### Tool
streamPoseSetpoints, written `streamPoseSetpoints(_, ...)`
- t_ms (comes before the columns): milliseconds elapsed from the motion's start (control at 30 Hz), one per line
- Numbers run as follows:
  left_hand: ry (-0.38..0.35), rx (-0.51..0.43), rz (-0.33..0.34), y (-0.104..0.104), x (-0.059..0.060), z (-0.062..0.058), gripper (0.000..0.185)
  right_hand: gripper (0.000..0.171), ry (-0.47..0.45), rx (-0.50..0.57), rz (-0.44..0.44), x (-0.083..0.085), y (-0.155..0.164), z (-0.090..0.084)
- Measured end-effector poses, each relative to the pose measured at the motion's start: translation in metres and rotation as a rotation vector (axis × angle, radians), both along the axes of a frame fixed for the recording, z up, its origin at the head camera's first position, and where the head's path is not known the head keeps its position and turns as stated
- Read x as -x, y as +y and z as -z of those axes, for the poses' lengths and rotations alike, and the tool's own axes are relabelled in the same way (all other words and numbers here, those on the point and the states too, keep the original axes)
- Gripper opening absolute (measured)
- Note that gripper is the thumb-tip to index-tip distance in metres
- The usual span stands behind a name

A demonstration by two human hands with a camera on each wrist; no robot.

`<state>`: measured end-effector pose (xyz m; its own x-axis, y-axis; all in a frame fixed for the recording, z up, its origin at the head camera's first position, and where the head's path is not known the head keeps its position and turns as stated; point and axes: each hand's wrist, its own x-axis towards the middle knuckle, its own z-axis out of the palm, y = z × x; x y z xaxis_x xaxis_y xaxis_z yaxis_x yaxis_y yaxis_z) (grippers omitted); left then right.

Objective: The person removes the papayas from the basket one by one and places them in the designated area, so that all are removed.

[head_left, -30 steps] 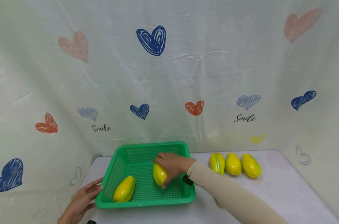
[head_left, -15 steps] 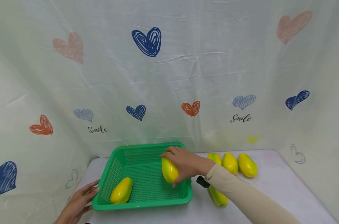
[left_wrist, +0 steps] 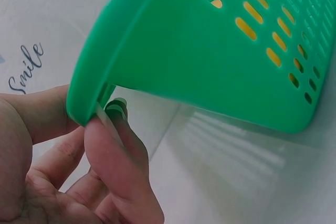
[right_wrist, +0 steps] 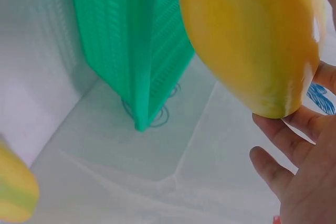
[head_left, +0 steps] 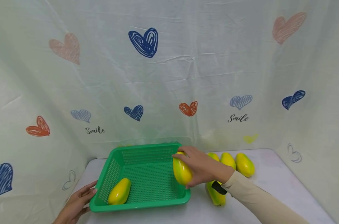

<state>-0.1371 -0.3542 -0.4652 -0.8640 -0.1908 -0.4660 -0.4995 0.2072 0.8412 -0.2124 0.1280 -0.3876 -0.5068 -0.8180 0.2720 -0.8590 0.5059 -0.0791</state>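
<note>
My right hand [head_left: 204, 165] grips a yellow papaya [head_left: 181, 171] with faint green streaks, held over the right rim of a green plastic basket [head_left: 141, 206]. In the right wrist view, fingertips press against the narrow end of this papaya [right_wrist: 252, 40], with the basket's side [right_wrist: 107, 30] beyond it. My left hand [head_left: 76, 201] is at the basket's left side; the left wrist view has its thumb and fingers [left_wrist: 121, 166] pinching the rim [left_wrist: 86, 85]. Another papaya [head_left: 120, 191] lies inside the basket at the front left.
Right of the basket, papayas stand in a row at the back of the white table [head_left: 270, 193], among them the rightmost papaya [head_left: 245, 165]. One more papaya [head_left: 217, 197] lies nearer, partly under the right wrist. A heart-printed curtain [head_left: 163, 77] hangs behind.
My right hand has lifted the papaya from inside the basket and carried it right, over the right rim. The left hand stays at the basket's left rim. The view has shifted slightly.
</note>
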Motion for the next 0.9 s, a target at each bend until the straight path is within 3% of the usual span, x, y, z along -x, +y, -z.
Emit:
streamPoseSetpoints(400, -0.006, -0.01, -0.007, -0.001, 0.001, 0.001, 0.07, 0.11, 0.084, 0.078, 0.053, -0.012, 0.035, 0.006)
streamPoseSetpoints(900, -0.007, -0.009, -0.018, 0.0, 0.002, 0.002, 0.071, 0.11, -0.018, 0.128, 0.208, -0.027, 0.088, 0.025)
